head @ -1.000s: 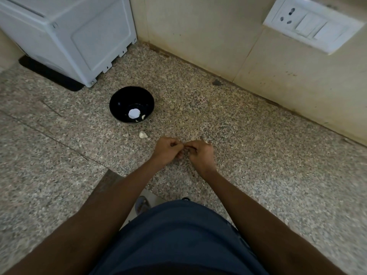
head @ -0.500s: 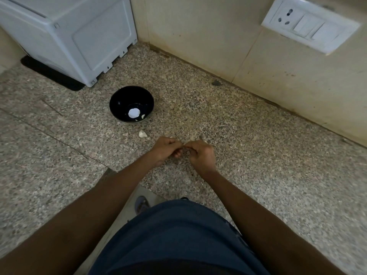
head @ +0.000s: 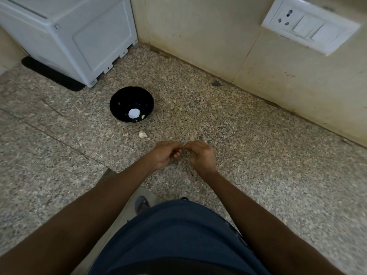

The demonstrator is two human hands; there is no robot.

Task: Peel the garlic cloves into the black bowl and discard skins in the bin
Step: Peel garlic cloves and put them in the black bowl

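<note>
Two hands meet over the counter (head: 258,175) | left hand (head: 164,154) and right hand (head: 201,154) curled, fingertips pinching something tiny, unclear | black bowl (head: 121,100) beyond | garlic clove (head: 142,134) beside bowl

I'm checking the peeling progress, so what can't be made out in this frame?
- Garlic clove: hidden in the head view between the left hand and right hand, whose curled fingers meet.
- Contents of the black bowl: too small to identify.
- Bin: not in view.
</note>
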